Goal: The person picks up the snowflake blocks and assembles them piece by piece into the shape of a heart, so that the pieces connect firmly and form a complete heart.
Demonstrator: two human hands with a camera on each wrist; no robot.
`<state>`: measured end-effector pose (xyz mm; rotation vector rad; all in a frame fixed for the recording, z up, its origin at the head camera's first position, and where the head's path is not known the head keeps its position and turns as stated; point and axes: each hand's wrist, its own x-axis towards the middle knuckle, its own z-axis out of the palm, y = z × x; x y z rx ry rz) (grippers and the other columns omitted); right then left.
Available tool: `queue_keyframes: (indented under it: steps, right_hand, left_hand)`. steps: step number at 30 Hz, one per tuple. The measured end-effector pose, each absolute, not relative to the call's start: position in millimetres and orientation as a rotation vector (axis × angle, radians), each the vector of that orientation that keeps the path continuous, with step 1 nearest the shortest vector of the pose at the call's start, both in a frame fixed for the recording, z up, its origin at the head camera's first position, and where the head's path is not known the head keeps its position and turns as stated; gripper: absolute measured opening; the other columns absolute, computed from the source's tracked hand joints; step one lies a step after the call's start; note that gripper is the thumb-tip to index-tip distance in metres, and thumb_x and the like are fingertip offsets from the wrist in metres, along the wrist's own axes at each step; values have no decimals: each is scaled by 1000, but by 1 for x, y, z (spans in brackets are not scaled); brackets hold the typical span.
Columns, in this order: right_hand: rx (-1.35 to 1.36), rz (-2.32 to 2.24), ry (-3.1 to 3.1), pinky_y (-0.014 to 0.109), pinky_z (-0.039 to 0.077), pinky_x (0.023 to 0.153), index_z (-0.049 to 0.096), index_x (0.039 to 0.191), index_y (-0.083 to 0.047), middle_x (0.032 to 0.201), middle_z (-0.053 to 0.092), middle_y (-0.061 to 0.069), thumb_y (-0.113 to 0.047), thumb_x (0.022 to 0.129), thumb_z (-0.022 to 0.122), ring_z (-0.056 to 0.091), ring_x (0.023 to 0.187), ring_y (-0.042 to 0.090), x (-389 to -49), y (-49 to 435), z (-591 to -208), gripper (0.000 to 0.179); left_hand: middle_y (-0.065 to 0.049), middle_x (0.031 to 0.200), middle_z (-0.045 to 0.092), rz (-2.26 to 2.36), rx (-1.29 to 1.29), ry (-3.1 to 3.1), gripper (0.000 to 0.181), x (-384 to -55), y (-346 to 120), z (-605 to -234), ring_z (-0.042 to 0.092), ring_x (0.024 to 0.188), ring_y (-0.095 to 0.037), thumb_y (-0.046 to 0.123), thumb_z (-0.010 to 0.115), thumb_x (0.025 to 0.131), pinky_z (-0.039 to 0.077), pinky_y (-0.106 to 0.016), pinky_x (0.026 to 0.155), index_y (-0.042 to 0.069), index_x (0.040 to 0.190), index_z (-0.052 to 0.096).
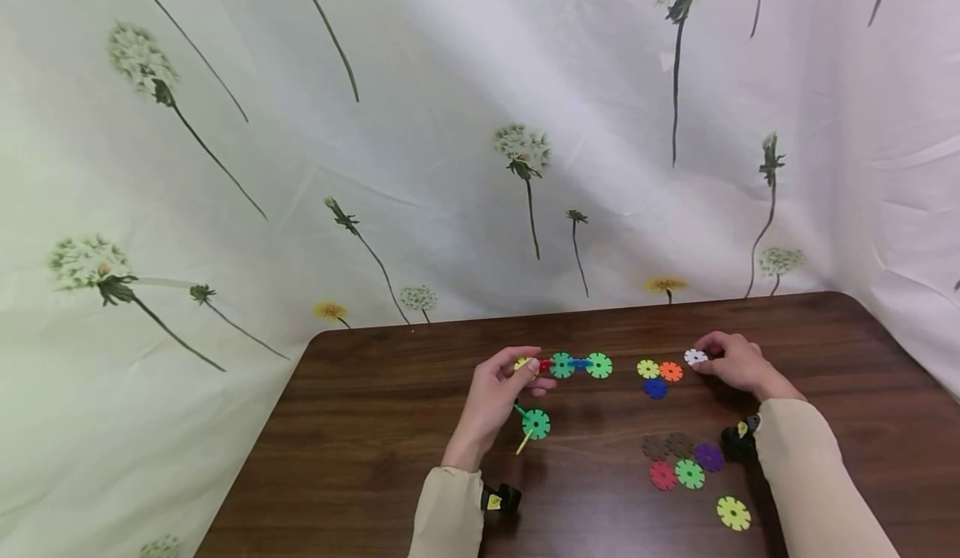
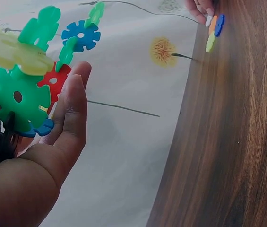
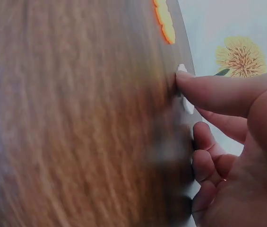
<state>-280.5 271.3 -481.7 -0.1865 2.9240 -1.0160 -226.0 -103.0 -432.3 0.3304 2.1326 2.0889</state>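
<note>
My left hand (image 1: 489, 404) grips a chain of slotted plastic discs above the table. In the head view the chain's green end disc (image 1: 599, 366) points right, and another green disc (image 1: 536, 425) hangs below the hand. The left wrist view shows its yellow disc (image 2: 10, 49), red disc (image 2: 60, 75) and blue disc (image 2: 83, 35) locked edge to edge; fingers partly hide the chain. At the back right, my right hand (image 1: 738, 365) pinches a white slotted disc (image 1: 695, 356) between thumb and finger, at the tabletop.
Left of the white disc lie a yellow disc (image 1: 648, 369), an orange disc (image 1: 671, 371) and a blue disc (image 1: 656, 388). Nearer are brown discs, a red disc (image 1: 663, 475), a green disc (image 1: 690, 473), a purple disc (image 1: 708, 457) and a yellow one. A floral curtain (image 1: 450, 166) hangs behind.
</note>
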Motion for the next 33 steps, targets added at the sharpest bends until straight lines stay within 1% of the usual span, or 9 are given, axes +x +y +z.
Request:
queue_keyframes:
  steps: [2,7,11,14,17,21,24,28,33]
  right_hand:
    - [-184,-1025,2910,48,33,78,60,109,5,96,62,22,-19,86,70,51,90,36,-280,271,-479,35]
    - [-148,-1044,2885,34,32,69,56,108,1,89,57,13,-18,85,70,48,81,26,-279,271,-477,33]
    - [-160,-1044,2902,30,31,65,53,107,-1,83,52,7,-18,86,70,45,75,22,-276,270,-477,32]
    - [-169,-1046,2900,30,32,63,50,108,-1,82,51,8,-16,87,68,46,73,21,-274,270,-478,31]
    - [-168,-1041,2898,29,35,62,47,108,-3,84,55,10,-14,89,66,49,73,22,-272,269,-478,29]
    - [-182,-1045,2914,30,38,63,46,108,-3,87,59,12,-12,90,63,52,74,23,-268,270,-480,26]
    - [-177,-1119,2913,30,38,63,46,110,-3,86,57,12,-14,92,61,50,73,22,-263,268,-480,26]
    - [-182,-1319,2886,28,40,62,45,114,-4,90,59,12,-17,95,59,49,73,17,-255,259,-476,27]
    - [-264,-1549,2845,23,45,69,44,117,-4,104,64,16,-19,97,58,54,82,8,-245,242,-466,28]
  left_hand:
    - [-31,111,65,2089,335,2133,37,-226,-103,-432,71,94,-34,21,59,96,57,-42,87,0,127,57]
    - [-32,112,65,2094,334,2136,34,-226,-103,-432,71,94,-35,21,59,97,57,-42,87,3,125,59]
    - [-32,113,64,2086,337,2139,35,-225,-104,-432,71,95,-35,22,59,97,57,-42,87,4,126,59]
    - [-31,113,64,2083,347,2134,36,-225,-104,-433,70,96,-37,23,59,97,57,-42,87,3,126,59]
    - [-28,111,66,2083,356,2129,36,-225,-105,-433,70,96,-37,24,59,97,56,-43,88,2,126,59]
    - [-29,112,65,2081,365,2127,37,-225,-105,-432,71,94,-32,24,59,97,57,-41,87,2,127,59]
    - [-31,113,64,2077,376,2125,35,-225,-105,-432,72,93,-30,24,58,97,57,-40,87,3,125,60]
    - [-29,111,66,2074,390,2117,33,-225,-105,-432,71,94,-33,24,58,97,57,-39,87,5,124,61]
    - [-21,107,69,2079,393,2114,32,-225,-106,-432,70,96,-36,24,58,97,57,-39,88,5,123,62]
